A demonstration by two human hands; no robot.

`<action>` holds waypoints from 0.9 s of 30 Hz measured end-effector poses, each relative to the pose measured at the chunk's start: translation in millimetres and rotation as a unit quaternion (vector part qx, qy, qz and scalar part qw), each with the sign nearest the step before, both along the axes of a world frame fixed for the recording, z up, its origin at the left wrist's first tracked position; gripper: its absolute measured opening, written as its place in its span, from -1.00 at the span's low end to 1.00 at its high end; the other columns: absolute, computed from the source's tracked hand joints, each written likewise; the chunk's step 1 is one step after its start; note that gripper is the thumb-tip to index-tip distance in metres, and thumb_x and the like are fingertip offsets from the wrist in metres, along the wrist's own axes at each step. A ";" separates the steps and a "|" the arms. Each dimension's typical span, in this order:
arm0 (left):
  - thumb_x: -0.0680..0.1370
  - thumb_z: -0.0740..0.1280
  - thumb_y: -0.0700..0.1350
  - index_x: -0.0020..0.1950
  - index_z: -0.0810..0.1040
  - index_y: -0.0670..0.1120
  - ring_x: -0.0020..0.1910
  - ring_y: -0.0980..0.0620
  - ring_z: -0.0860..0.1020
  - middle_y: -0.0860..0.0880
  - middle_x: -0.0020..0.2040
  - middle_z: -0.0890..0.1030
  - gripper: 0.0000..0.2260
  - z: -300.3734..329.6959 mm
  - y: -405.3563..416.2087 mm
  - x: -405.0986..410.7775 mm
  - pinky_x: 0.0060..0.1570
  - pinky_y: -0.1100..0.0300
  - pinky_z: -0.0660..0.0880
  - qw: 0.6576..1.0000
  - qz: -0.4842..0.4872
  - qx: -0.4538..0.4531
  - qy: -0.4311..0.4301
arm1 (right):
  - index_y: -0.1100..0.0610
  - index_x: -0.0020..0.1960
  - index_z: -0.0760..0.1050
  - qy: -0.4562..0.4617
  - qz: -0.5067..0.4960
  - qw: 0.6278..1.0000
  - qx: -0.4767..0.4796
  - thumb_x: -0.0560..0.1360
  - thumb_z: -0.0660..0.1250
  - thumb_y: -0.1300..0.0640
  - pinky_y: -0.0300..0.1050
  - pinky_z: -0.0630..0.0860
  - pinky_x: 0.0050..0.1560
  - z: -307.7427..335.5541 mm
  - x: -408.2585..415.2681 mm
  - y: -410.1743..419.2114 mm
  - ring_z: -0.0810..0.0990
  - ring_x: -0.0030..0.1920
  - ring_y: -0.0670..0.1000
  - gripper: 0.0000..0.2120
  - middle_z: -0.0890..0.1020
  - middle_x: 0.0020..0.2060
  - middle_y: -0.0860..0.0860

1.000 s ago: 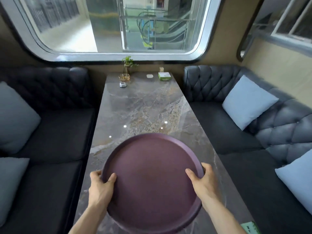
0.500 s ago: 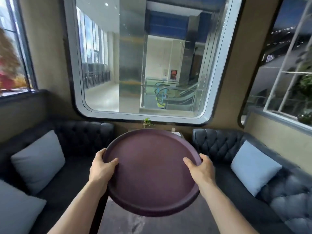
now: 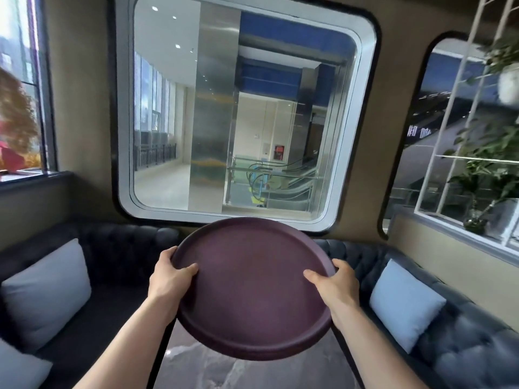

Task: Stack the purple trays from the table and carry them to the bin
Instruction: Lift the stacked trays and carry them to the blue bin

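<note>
You hold 1 round purple tray (image 3: 252, 287) in the air above the near end of the counter (image 3: 252, 372), tilted so its far rim sits higher than its near rim. The tray is matte and faintly grainy, with a shallow raised lip; along the near edge a stepped line shows, but you cannot tell whether this is a second tray nested beneath or the tray's own moulding. Your left hand (image 3: 168, 279) clasps the left rim, thumb lying flat on the inner surface and fingers wrapped under and out of sight. Your right hand (image 3: 334, 284) clasps the right rim the same way, thumb on top, fingers hidden below. The counter is polished grey stone with pale veining, and only a narrow strip shows under the tray. Dark tufted sofas with a leathery sheen flank it; a soft grey cushion (image 3: 47, 287) rests on the left one and a pale blue cushion (image 3: 404, 307) on the right. A rounded-square window (image 3: 241, 113) with a smooth metallic frame fills the wall behind. At the right, a leafy plant (image 3: 486, 153) behind a white grid is blurred and cut by the picture's edge.
</note>
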State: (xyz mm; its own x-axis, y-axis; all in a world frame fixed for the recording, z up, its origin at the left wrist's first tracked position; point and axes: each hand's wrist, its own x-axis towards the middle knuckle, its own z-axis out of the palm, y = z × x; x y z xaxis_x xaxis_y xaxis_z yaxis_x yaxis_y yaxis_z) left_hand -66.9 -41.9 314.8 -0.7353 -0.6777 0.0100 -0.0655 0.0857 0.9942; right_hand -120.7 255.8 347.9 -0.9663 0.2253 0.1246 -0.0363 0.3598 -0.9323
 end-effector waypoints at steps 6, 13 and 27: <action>0.40 0.48 -0.11 0.39 0.41 0.11 0.06 -0.11 0.61 -0.03 0.13 0.62 -0.42 5.5 51.4 -9.4 0.09 -0.05 0.58 1.000 -0.028 -0.002 0.004 | 0.12 0.47 0.26 -0.013 -0.036 0.999 -0.003 0.36 0.55 0.10 0.10 0.47 0.29 1.9 10.7 49.8 0.49 0.30 0.20 -0.22 0.45 0.37 0.14; 0.37 0.51 -0.11 0.36 0.43 0.12 0.05 -0.13 0.64 -0.04 0.15 0.63 -0.41 0.2 167.3 -36.7 0.10 -0.13 0.60 0.992 -0.122 0.020 0.010 | 0.07 0.30 0.39 -0.019 -0.135 0.991 0.006 0.29 0.57 0.04 0.10 0.59 0.14 0.1 37.3 169.9 0.61 0.08 0.16 -0.35 0.60 0.15 0.08; 0.37 0.50 -0.07 0.39 0.42 0.11 0.17 -0.10 0.58 -0.01 0.22 0.60 -0.40 -12.9 501.8 -30.0 0.24 -0.10 0.52 0.910 -0.415 0.008 -0.001 | 0.04 0.08 0.51 -0.013 -0.441 0.897 -0.024 0.22 0.57 0.03 0.03 0.63 0.00 -22.1 201.8 454.7 0.67 -0.10 0.11 -0.53 0.68 -0.11 -0.02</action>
State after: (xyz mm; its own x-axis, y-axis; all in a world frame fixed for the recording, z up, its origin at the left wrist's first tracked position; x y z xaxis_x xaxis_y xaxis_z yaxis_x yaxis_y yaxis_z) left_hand -96.9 460.0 301.8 -0.9938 0.1114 0.0028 0.0132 0.0924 0.9956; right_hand 81.1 710.5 325.7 -0.4120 0.9082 0.0740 0.2646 0.1970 -0.9440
